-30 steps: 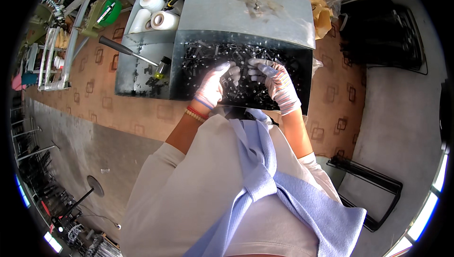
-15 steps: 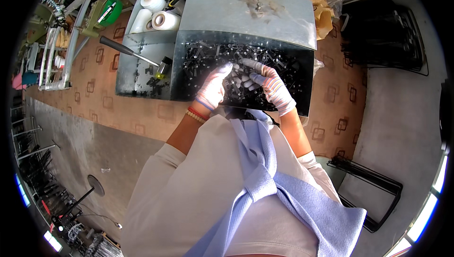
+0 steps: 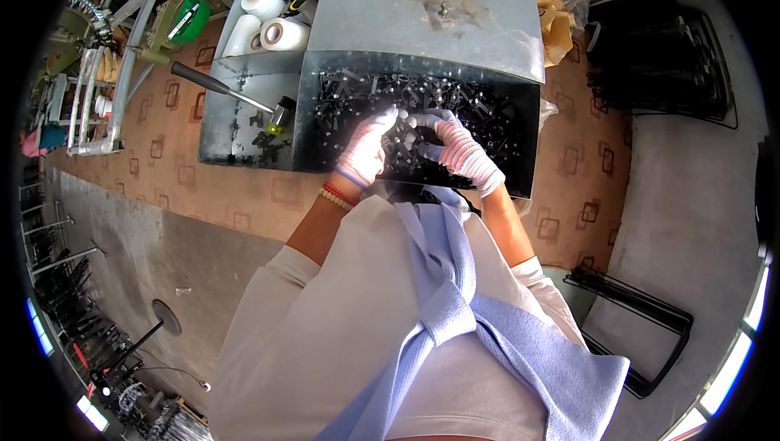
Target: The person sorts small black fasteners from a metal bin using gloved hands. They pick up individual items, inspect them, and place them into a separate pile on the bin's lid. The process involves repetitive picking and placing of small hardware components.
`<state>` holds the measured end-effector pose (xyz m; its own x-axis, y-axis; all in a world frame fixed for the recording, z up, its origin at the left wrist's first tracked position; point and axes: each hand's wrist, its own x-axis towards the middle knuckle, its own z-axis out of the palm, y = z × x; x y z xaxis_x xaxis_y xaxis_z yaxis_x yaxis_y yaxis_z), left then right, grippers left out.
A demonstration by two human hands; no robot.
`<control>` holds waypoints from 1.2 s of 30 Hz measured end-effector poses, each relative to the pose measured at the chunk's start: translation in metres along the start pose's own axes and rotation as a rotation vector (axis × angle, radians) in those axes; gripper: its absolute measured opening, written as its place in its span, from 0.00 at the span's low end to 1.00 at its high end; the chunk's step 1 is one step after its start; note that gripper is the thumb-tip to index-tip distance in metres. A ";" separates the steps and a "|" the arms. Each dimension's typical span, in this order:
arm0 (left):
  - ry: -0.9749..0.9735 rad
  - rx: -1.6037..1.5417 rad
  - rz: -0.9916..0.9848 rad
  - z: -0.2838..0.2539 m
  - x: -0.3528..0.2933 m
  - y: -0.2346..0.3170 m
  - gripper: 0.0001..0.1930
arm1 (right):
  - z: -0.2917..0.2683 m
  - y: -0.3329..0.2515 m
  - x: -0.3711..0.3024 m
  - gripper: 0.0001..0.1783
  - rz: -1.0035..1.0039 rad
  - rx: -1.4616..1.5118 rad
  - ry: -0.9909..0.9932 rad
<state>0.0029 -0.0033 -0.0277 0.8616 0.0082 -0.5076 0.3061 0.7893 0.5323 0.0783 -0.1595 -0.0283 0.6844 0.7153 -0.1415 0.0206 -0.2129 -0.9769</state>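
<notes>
The small black metal parts with bright round ends (image 3: 349, 96) lie in a loose heap across a rectangular grey sheet-metal bin (image 3: 305, 116), and both hands are over them. The left hand (image 3: 366, 149), in a pale striped glove, has its fingers curled near the heap's middle; I cannot tell whether they clamp a part. The right hand (image 3: 465, 153), gloved alike, has thumb and index spread apart, the index tip just beside the left fingertips. The bin's divider rises left of the left hand, its near wall runs just in front of the wrists, and room over the parts separates the right hand from the right wall. A flat grey metal lid (image 3: 366, 10) covers the far end. Beyond the divider lies a black-handled hammer (image 3: 231, 92); any lettering on the white wound rolls (image 3: 262, 2) is too small to tell.
</notes>
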 end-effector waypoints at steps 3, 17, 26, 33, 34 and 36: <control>0.024 -0.054 -0.009 -0.004 0.003 -0.003 0.10 | 0.003 0.003 -0.005 0.12 -0.146 -0.193 0.022; 0.164 0.105 0.071 0.009 -0.006 0.003 0.12 | 0.000 -0.032 -0.010 0.13 0.248 -0.373 0.095; 0.144 0.120 -0.035 0.022 -0.013 0.013 0.12 | -0.012 -0.028 -0.002 0.04 0.099 0.265 0.335; 0.016 -0.122 -0.034 -0.003 0.006 -0.001 0.09 | -0.021 -0.039 -0.006 0.09 0.141 0.454 0.264; -0.020 -0.147 -0.053 -0.006 0.008 -0.001 0.09 | -0.024 -0.038 -0.007 0.09 0.148 0.403 0.234; -0.010 -0.143 -0.042 -0.009 0.011 -0.003 0.10 | -0.028 -0.037 -0.008 0.10 0.167 0.353 0.182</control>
<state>0.0077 -0.0004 -0.0409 0.8533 -0.0323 -0.5204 0.2819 0.8682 0.4084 0.0925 -0.1759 0.0130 0.7751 0.5545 -0.3030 -0.3306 -0.0528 -0.9423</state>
